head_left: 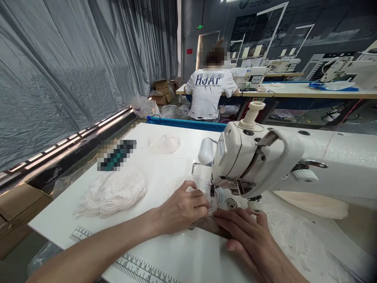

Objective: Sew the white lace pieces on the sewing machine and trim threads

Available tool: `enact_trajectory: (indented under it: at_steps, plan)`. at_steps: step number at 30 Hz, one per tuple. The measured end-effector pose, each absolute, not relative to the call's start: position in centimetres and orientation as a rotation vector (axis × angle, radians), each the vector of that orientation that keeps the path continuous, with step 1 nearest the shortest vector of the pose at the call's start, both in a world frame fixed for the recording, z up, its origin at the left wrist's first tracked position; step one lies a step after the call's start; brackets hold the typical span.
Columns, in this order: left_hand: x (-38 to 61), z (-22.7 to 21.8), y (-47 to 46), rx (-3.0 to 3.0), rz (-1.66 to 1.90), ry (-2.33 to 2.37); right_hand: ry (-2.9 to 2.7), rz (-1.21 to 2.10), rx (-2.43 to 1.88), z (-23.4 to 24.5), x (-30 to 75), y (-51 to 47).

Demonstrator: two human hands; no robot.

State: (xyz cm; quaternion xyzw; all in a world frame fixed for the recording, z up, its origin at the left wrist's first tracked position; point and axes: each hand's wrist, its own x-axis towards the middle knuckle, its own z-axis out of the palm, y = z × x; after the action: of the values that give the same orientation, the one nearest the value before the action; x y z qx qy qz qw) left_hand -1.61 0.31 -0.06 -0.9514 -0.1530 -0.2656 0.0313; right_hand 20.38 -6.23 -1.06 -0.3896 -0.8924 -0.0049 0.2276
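Observation:
A white sewing machine [265, 165] stands on a white table [165, 169]. Under its needle lies a piece of white lace fabric [206, 192]. My left hand [182, 210] rests on the lace just left of the needle, its fingers curled and pinching the fabric. My right hand [247, 232] lies flat on the fabric in front of the needle, fingers stretched out and pressing it down. More lace spreads to the right under my right wrist.
A pile of white lace pieces [113, 192] lies at the table's left. A clear plastic bag [165, 143] sits farther back. A person in a white shirt [210, 94] sits with their back to me at another sewing table. Cardboard boxes [17, 212] stand at the left.

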Motion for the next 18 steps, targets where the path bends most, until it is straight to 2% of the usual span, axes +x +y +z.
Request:
enact_trajectory:
  at_steps: [13, 18]
  plan:
    - [-1.3, -0.3, -0.3, -3.02, -0.79, -0.554, -2.504, -0.146, -1.024, -1.5, 20.6, -6.2]
    - [-1.1, 0.0, -0.8, -3.069, -0.671, -0.669, -2.539, -0.15, -1.01, -1.3, 20.7, -6.1]
